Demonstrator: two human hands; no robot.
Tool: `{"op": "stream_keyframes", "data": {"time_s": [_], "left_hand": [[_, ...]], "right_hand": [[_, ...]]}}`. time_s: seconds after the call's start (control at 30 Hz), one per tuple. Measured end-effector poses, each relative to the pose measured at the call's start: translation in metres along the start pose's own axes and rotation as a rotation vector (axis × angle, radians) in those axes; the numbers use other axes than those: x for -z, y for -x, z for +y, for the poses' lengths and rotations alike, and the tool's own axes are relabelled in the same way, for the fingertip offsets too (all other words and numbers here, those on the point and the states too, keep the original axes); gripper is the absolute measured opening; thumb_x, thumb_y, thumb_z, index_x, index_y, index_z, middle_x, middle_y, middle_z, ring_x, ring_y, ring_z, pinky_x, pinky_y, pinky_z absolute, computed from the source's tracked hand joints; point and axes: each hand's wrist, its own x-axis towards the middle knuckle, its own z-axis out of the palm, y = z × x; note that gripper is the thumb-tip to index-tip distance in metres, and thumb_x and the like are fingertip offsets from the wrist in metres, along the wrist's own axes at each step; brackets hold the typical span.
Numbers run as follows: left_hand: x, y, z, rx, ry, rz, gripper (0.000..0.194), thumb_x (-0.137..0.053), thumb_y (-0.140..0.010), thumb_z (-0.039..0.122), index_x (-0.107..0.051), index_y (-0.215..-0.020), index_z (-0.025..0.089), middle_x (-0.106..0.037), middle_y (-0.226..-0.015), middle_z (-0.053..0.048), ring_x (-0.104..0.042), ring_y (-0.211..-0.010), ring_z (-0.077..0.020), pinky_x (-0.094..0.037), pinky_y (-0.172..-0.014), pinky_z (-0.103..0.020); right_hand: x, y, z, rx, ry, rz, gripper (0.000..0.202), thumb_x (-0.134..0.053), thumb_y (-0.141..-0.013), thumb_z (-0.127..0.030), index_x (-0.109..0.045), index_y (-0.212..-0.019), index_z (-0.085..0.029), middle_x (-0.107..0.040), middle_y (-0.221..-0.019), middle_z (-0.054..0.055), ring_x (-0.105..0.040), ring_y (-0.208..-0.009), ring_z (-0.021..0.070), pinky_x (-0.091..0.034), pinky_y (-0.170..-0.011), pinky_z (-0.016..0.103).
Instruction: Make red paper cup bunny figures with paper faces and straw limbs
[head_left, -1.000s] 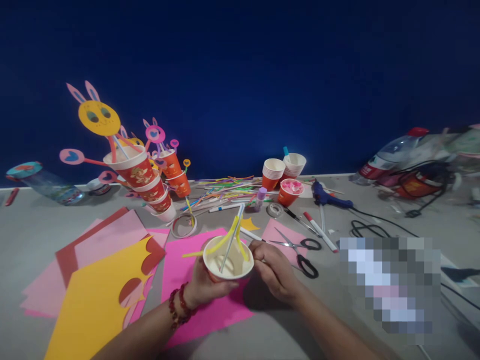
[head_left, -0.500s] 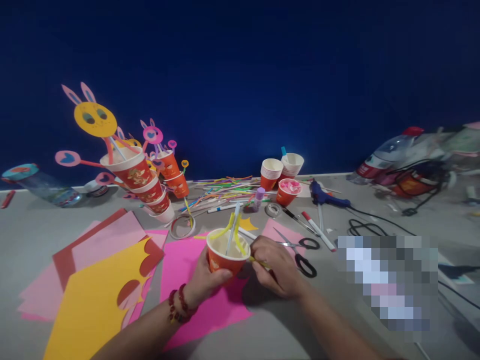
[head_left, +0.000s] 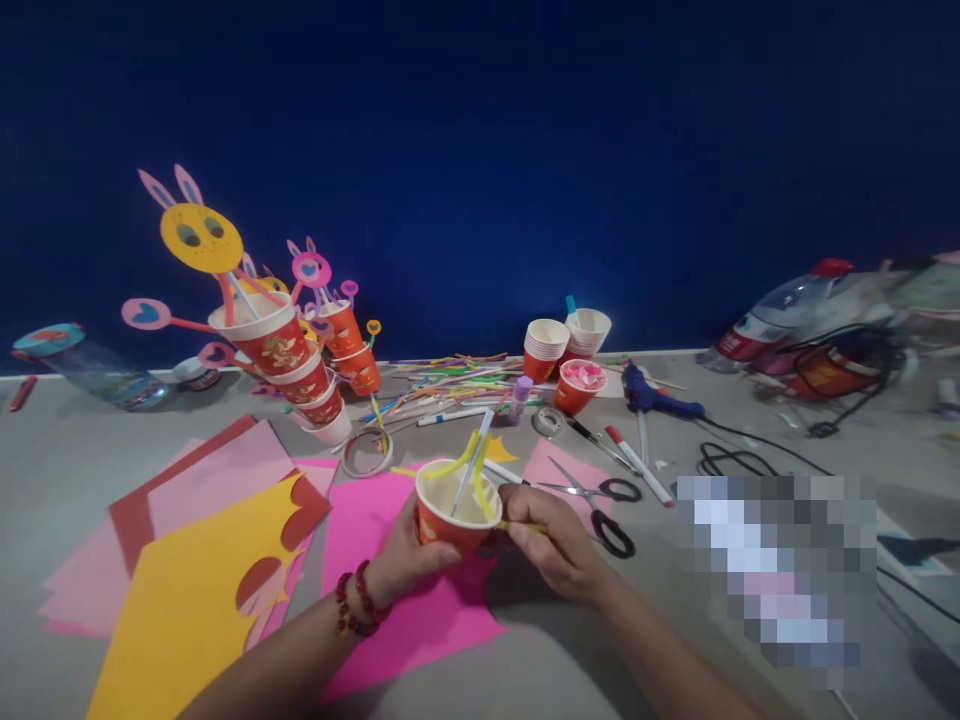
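A red paper cup point(head_left: 441, 532) with a white rim is gripped by my left hand point(head_left: 405, 565), its fingers wrapped around the side and the thumb across the front. Inside the cup stand a pale straw point(head_left: 472, 462) and fuzzy yellow pipe cleaners point(head_left: 484, 495); one yellow end sticks out past the left rim. My right hand point(head_left: 551, 545) is closed at the cup's right side, pinching a yellow pipe cleaner end that shows between the fingers. The cup's far side and some of the right fingertips are hidden. Bright pink paper point(head_left: 420, 625) lies beneath the hands.
Black-handled scissors point(head_left: 615, 530) lie right of my right hand, near markers point(head_left: 637, 465) and a blue glue gun point(head_left: 664, 402). Rabbit-decorated cups point(head_left: 274, 350) stand left above layered paper point(head_left: 172, 590). Pipe cleaners point(head_left: 442, 385), a glue stick point(head_left: 520, 400) and stacked cups point(head_left: 546, 345) sit behind.
The view has shifted slightly. The straw leans a little more to the right, and the yellow end between my right fingers shows more plainly. Both hands keep their holds.
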Motion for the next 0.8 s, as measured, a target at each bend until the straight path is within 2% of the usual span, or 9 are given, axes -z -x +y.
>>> {"op": "stream_keyframes", "data": {"time_s": [0.13, 0.3, 0.4, 0.5, 0.6, 0.8], "left_hand": [[-0.006, 0.001, -0.002, 0.084, 0.104, -0.05, 0.061, -0.089, -0.062, 0.049, -0.069, -0.108, 0.015, -0.076, -0.094, -0.01, -0.071, -0.08, -0.024, -0.059, -0.075, -0.035], [-0.003, 0.005, -0.002, 0.039, -0.055, 0.062, 0.073, -0.094, -0.054, 0.041, -0.068, -0.117, 0.017, -0.075, -0.11, -0.013, -0.071, -0.098, -0.0295, -0.058, -0.088, -0.04], [0.001, 0.006, -0.004, 0.04, -0.103, 0.07, 0.084, -0.095, -0.051, 0.043, -0.065, -0.125, 0.016, -0.075, -0.114, -0.015, -0.07, -0.103, -0.0324, -0.057, -0.092, -0.044], [0.002, 0.006, -0.007, 0.018, -0.092, 0.044, 0.086, -0.094, -0.053, 0.044, -0.063, -0.128, 0.016, -0.076, -0.111, -0.014, -0.071, -0.1, -0.0313, -0.058, -0.089, -0.042], [0.002, 0.005, -0.008, 0.011, -0.097, 0.014, 0.084, -0.093, -0.057, 0.042, -0.061, -0.131, 0.017, -0.075, -0.115, -0.015, -0.071, -0.102, -0.0312, -0.058, -0.089, -0.042], [0.006, 0.003, -0.008, -0.058, -0.218, -0.004, 0.082, -0.092, -0.061, 0.037, -0.058, -0.133, 0.017, -0.069, -0.128, -0.018, -0.064, -0.119, -0.0364, -0.05, -0.105, -0.049]], "right_hand": [[0.002, -0.001, -0.002, 0.024, 0.033, 0.007, 0.027, -0.044, -0.101, -0.036, -0.047, -0.077, -0.024, -0.062, -0.075, 0.003, -0.059, -0.07, 0.0193, -0.047, -0.064, 0.031], [0.006, -0.005, -0.004, 0.135, 0.14, 0.06, 0.026, -0.047, -0.102, -0.033, -0.051, -0.078, -0.024, -0.062, -0.072, 0.001, -0.058, -0.066, 0.0173, -0.045, -0.061, 0.029], [0.006, -0.005, -0.002, 0.139, 0.166, 0.078, 0.027, -0.059, -0.096, -0.043, -0.053, -0.079, -0.024, -0.062, -0.072, 0.0, -0.058, -0.066, 0.0167, -0.044, -0.061, 0.028], [0.002, -0.003, 0.002, 0.057, 0.141, 0.13, 0.031, -0.071, -0.088, -0.05, -0.055, -0.084, -0.023, -0.064, -0.079, 0.002, -0.06, -0.071, 0.0176, -0.048, -0.064, 0.028], [0.0, -0.002, 0.005, 0.023, 0.138, 0.144, 0.028, -0.064, -0.094, -0.047, -0.056, -0.084, -0.022, -0.063, -0.079, 0.003, -0.06, -0.071, 0.0174, -0.049, -0.064, 0.028], [0.004, -0.006, 0.005, 0.147, 0.186, 0.066, 0.024, -0.055, -0.1, -0.04, -0.059, -0.085, -0.022, -0.064, -0.079, 0.004, -0.061, -0.073, 0.0186, -0.049, -0.064, 0.029]]}}
